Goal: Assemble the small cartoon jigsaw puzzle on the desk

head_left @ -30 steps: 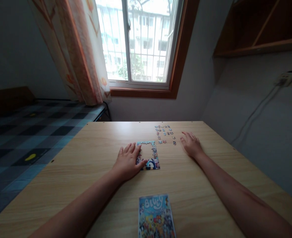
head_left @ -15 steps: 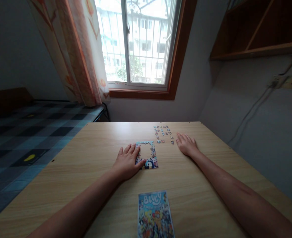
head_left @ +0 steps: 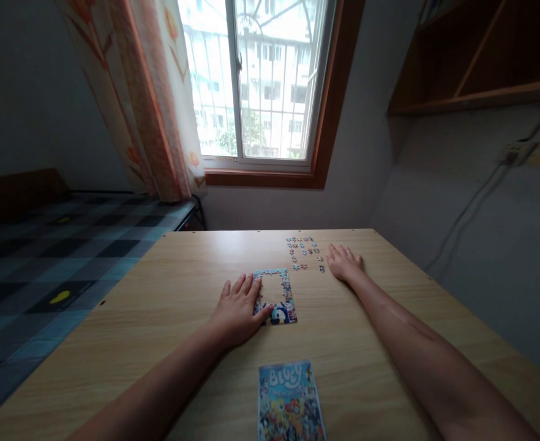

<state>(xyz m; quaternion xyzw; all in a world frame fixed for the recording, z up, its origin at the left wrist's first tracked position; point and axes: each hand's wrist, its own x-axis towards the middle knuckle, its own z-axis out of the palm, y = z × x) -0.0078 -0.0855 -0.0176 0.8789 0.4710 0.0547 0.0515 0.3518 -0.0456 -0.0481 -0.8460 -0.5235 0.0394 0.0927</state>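
Note:
My left hand (head_left: 237,309) lies flat with its fingers spread, its fingertips and thumb over the left side of a jigsaw puzzle frame (head_left: 290,306). The joined pieces form a rectangular border around bare wood, with a dark blue character along the near side. Beyond it, to the right, several loose jigsaw pieces (head_left: 303,252) are laid out in rough rows. Just right of these, my right hand (head_left: 343,263) rests on the wood with fingers apart, apart from the pieces and holding nothing. Part of the frame's left side is hidden under my left hand.
A colourful picture box or card marked "Bluey" (head_left: 291,398) lies near me on the wooden table (head_left: 169,373). A bed with a checked cover (head_left: 31,263) stands to the left. Beyond the table are a window (head_left: 274,92) and a curtain (head_left: 146,122); a shelf (head_left: 481,101) hangs at right.
The whole view has shifted slightly, so the table and its contents appear a little lower. Both hands keep nearly the same places beside the puzzle frame and loose pieces.

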